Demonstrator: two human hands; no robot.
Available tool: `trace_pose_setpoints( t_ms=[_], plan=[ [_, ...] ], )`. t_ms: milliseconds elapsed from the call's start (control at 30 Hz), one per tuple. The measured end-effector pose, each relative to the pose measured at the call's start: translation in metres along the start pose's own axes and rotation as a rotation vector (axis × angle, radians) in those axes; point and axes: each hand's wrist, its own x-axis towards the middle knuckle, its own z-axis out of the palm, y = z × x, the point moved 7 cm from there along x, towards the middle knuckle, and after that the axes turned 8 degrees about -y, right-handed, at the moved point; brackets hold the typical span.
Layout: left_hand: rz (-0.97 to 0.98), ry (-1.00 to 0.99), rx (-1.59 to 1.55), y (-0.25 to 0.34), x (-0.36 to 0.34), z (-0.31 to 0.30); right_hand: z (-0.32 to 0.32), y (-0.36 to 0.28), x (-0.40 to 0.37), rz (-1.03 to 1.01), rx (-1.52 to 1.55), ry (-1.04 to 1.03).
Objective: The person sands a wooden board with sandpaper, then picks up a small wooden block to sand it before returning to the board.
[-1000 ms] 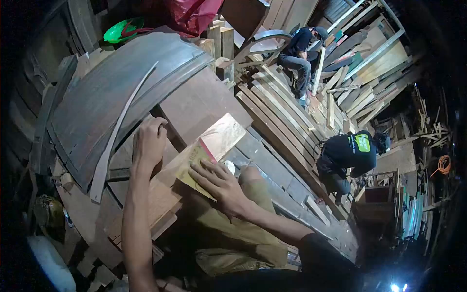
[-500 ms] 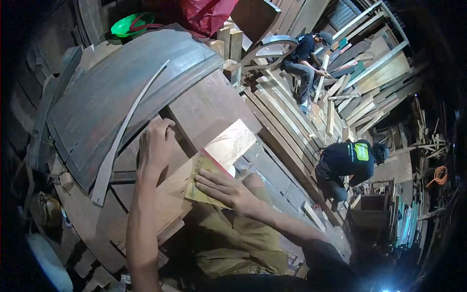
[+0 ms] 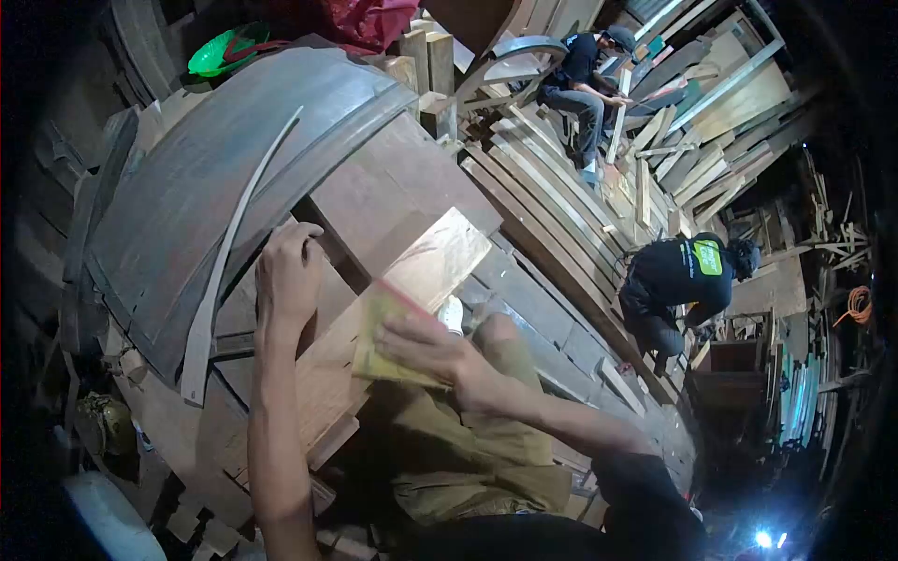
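A pale wooden board (image 3: 438,257) lies slantwise in front of me. My right hand (image 3: 423,351) presses a yellow sheet of sandpaper (image 3: 376,327) with a reddish edge against the board's near side; hand and sheet are blurred. My left hand (image 3: 288,276) rests at the upper left edge of the wood, its fingers bent over and partly hidden; whether it grips anything is unclear. Left of it, a thin curved wooden strip (image 3: 220,271) lies across a large grey curved panel (image 3: 178,206).
One person (image 3: 585,89) sits among wood pieces at the top. Another person (image 3: 678,285) bends forward at the right. Long stacked planks (image 3: 552,220) run between them and me. A green basket (image 3: 220,53) and a red bag (image 3: 369,21) are at the top left.
The view has shifted slightly, so the surroundings sit a little differently. My right hand and the sandpaper are now blurred on the board. My left hand stays at the wood's edge.
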Motion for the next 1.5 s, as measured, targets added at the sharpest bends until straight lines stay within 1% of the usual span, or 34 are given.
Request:
trace_pose_setpoints(
  t_ms=[33,67,100,200,233,267,333,367,433,467,500,533,567,600,633,667,767,833,867,900,933,967,1000,1033,1067,1100,1133,1167,1200,1233,1300,1367,1433,1500],
  plan=[
    [0.008,-0.005,0.010,0.002,0.001,0.000,-0.006,0.012,0.014,0.239,-0.238,-0.015],
    [0.017,-0.009,0.020,0.004,0.001,-0.002,0.005,-0.021,0.006,-0.017,-1.113,-0.150],
    [0.026,-0.009,0.029,0.005,0.000,-0.003,0.092,-0.062,0.007,-0.312,-1.980,-0.289],
    [0.045,0.003,0.039,0.006,0.000,-0.004,0.070,-0.074,0.016,-0.358,-1.537,0.133],
    [0.039,-0.007,0.041,0.008,0.001,-0.004,0.092,-0.049,0.006,-0.445,-1.868,-0.115],
    [-0.004,-0.018,0.038,0.008,0.000,-0.005,0.089,-0.016,-0.002,-0.398,-1.718,-0.359],
    [0.050,-0.009,0.034,0.009,0.001,-0.004,0.086,-0.036,0.004,-0.520,-1.849,-0.369],
    [0.077,-0.002,0.035,0.008,0.000,-0.004,0.083,-0.053,0.010,-0.507,-1.823,-0.271],
    [0.093,0.026,0.019,0.006,-0.004,-0.003,0.075,-0.084,0.015,-0.283,-1.370,0.125],
    [0.109,0.033,0.023,0.006,-0.004,-0.004,0.092,-0.086,0.011,-0.153,-1.249,0.216],
    [0.133,0.037,0.026,0.008,-0.001,-0.005,0.088,-0.067,0.013,-0.276,-1.396,0.096],
    [0.041,-0.028,0.080,0.003,0.001,-0.003,0.081,-0.036,0.008,-0.373,-1.591,-0.159],
    [0.046,-0.027,0.070,0.003,0.004,-0.003,0.077,-0.021,0.004,-0.415,-1.640,-0.316],
    [0.048,-0.027,0.059,0.002,0.005,-0.002,0.072,-0.027,0.006,-0.485,-1.701,-0.363],
    [0.047,-0.033,0.050,0.004,0.003,-0.003,0.064,-0.046,0.014,-0.564,-1.767,-0.326],
    [0.029,-0.020,0.071,0.007,0.001,-0.004,0.064,-0.046,0.013,-0.576,-1.798,-0.267],
    [0.103,0.022,0.103,0.006,0.002,-0.004,0.071,-0.048,0.012,-0.615,-1.893,-0.087],
    [0.057,0.006,0.065,0.006,0.003,-0.004,0.074,-0.029,0.013,-0.377,-1.440,-0.235],
    [0.035,-0.004,0.049,0.005,0.001,-0.004,0.076,-0.048,0.001,-0.427,-1.723,-0.238],
    [0.060,0.008,0.075,0.006,0.000,-0.006,0.101,-0.066,-0.001,-0.479,-2.006,-0.239],
    [0.087,0.024,0.102,0.007,0.000,-0.007,0.061,-0.069,0.024,-0.447,-1.479,0.005],
    [0.112,0.041,0.127,0.009,0.000,-0.008,0.034,-0.062,0.021,-0.413,-1.368,0.098],
    [0.117,0.055,0.126,0.008,0.001,-0.008,0.032,-0.064,0.020,-0.390,-1.250,0.188],
    [0.128,0.064,0.126,0.007,0.001,-0.008,0.103,-0.078,-0.005,-0.382,-1.554,0.172],
    [0.138,0.069,0.125,0.006,0.000,-0.007,0.095,-0.042,-0.006,-0.436,-1.556,-0.101],
    [0.118,0.054,0.099,0.004,0.001,-0.004,0.106,-0.016,-0.018,-0.319,-1.477,-0.248],
    [0.098,0.043,0.075,0.000,0.002,-0.002,0.134,-0.013,-0.025,-0.078,-1.249,-0.302],
    [0.072,0.033,0.053,-0.002,0.003,-0.002,0.140,-0.006,-0.031,-0.249,-1.324,-0.403],
    [-0.010,0.020,0.065,0.001,0.003,-0.003,0.140,-0.018,-0.031,-0.351,-1.307,-0.304],
    [0.018,0.006,0.057,0.003,0.003,-0.002,0.141,-0.028,-0.033,-0.443,-1.279,-0.205],
    [0.051,-0.031,0.048,0.002,0.001,0.000,0.141,-0.051,-0.034,-0.541,-1.458,-0.049],
    [0.122,-0.017,0.054,-0.001,0.002,0.003,0.156,-0.054,-0.032,-0.618,-1.657,-0.152],
    [0.081,-0.009,0.064,0.004,0.002,0.003,0.158,-0.019,-0.023,-0.600,-1.747,-0.426],
    [0.121,0.049,0.097,0.004,0.001,0.001,0.154,0.007,-0.022,-0.535,-1.908,-0.619]
  ],
)
